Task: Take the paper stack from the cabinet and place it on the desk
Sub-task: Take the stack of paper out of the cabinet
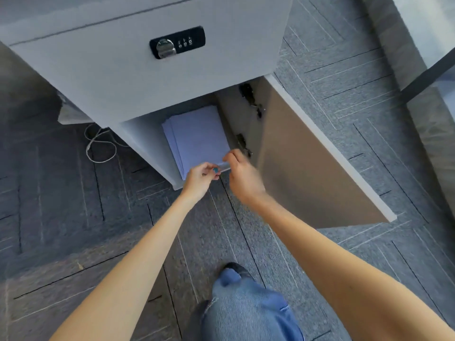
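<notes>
A stack of pale white paper [197, 136] lies flat on the floor of the lower compartment of a grey cabinet [138, 77]. Its sheets are slightly fanned at the left edge. My left hand [200, 179] pinches the near edge of the stack between thumb and fingers. Just to the right of it, my right hand [242, 174] grips the near right corner of the same stack. The paper rests inside the compartment, its near edge at the cabinet's front lip.
The cabinet door [312, 158] stands swung open to the right, hinges visible. Above the compartment is a drawer front with a combination lock [177, 42]. A white cable [98, 146] lies on the grey carpet at left. My knee in jeans [248, 308] is below. A desk edge [428, 33] shows top right.
</notes>
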